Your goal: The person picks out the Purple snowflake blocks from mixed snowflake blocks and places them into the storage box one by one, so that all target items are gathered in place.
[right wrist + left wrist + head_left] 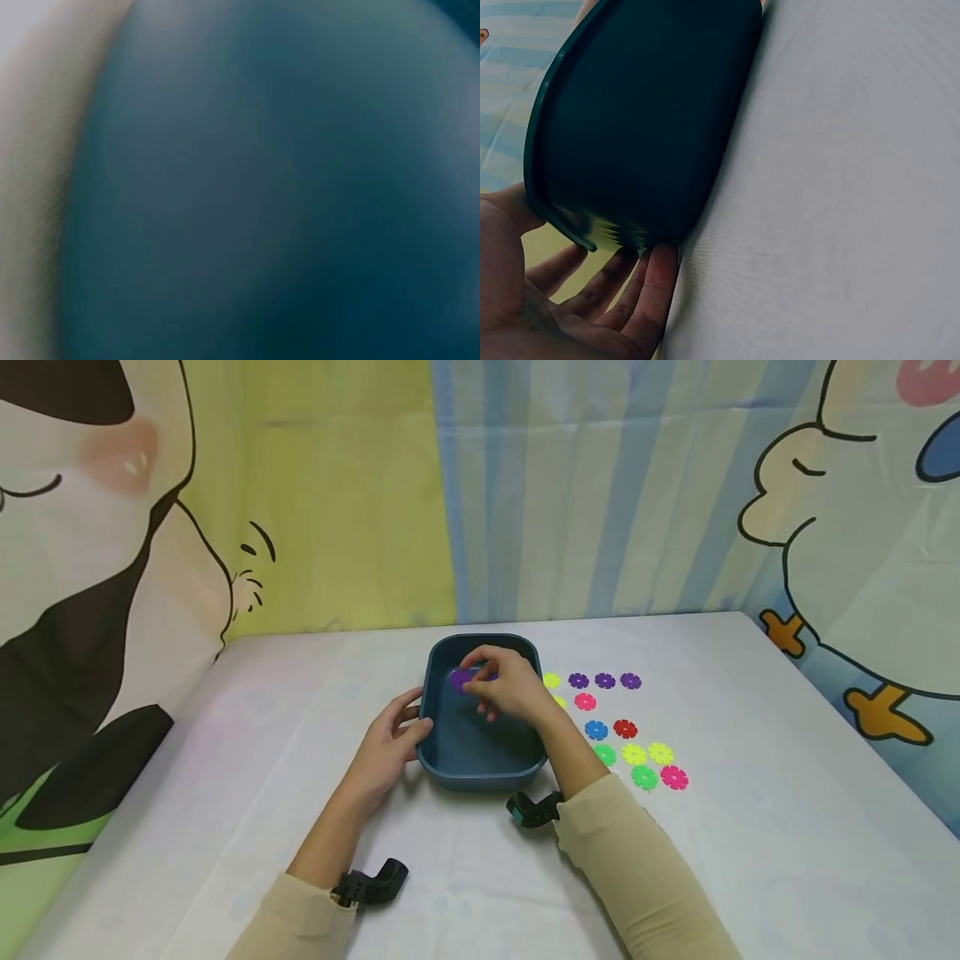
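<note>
A dark blue plastic tub stands on the white table. My left hand holds its left side, the thumb at the rim and the fingers along the outer wall. In the left wrist view, the left hand has its fingertips against the tub. My right hand is over the tub and pinches a purple flower-shaped disc between thumb and fingertips. Another bit of purple shows behind those fingers, mostly hidden. The right wrist view is filled by the blurred tub wall.
Right of the tub, flower-shaped discs lie in loose rows: several purple, pink, blue, red, green and yellow. Some yellow ones are partly hidden by the tub and right arm. A cartoon-printed curtain hangs behind the table.
</note>
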Tool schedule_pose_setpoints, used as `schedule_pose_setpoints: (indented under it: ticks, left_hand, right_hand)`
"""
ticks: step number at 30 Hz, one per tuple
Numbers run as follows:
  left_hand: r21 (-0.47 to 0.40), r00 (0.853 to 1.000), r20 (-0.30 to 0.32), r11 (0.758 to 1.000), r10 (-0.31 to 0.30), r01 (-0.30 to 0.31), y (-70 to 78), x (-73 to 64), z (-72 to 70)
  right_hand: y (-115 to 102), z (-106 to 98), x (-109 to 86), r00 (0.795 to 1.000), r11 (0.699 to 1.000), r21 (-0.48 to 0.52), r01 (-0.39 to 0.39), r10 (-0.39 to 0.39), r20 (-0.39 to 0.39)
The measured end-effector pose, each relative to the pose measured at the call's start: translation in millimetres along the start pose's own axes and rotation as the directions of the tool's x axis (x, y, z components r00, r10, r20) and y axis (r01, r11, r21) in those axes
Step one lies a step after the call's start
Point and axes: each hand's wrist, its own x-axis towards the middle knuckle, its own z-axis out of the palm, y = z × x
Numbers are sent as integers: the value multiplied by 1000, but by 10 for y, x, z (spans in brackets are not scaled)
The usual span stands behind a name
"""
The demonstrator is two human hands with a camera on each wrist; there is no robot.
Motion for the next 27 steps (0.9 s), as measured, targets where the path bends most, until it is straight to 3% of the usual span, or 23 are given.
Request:
schedule_pose_setpoints:
  ticks: [8, 16, 27]
  left_hand:
    - [8, 1000, 0, 1000, -3, 3, 13, -7, -10]
    - [4, 1000, 0, 1000, -4, 4, 7, -11, -9]
    - [19, 1000, 3, 1000, 4, -4, 20, -9, -10]
  right_hand:
    - [21, 52, 47, 994, 984, -166, -69, 83, 75]
    - [11, 116, 61, 970, 941, -281, -188, 222, 95]
    - [25, 141, 80, 968, 898, -399, -185, 237, 83]
